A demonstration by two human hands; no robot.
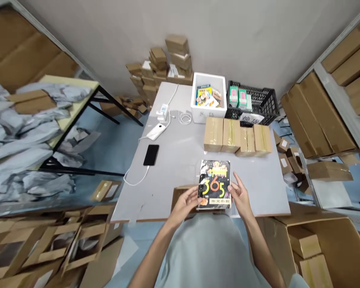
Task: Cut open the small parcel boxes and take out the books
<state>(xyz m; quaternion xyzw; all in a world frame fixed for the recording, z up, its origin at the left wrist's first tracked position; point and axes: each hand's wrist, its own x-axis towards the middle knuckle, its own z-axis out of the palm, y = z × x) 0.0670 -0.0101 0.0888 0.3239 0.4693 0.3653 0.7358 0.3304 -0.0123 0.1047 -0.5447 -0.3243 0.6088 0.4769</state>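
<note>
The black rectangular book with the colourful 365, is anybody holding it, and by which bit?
The black rectangular book is held by its side edges: the left hand low on the left, the right hand on the right.

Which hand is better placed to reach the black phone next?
Probably the left hand: the black phone lies on that side, while the right hand is across the book. Both hands are at the book's edges, though.

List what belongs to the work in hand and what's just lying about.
Likely part of the work:
book, between left hand and right hand
cardboard box partly hidden by it
perhaps the taped boxes

Seemingly just lying about:
black phone
its white cable
</note>
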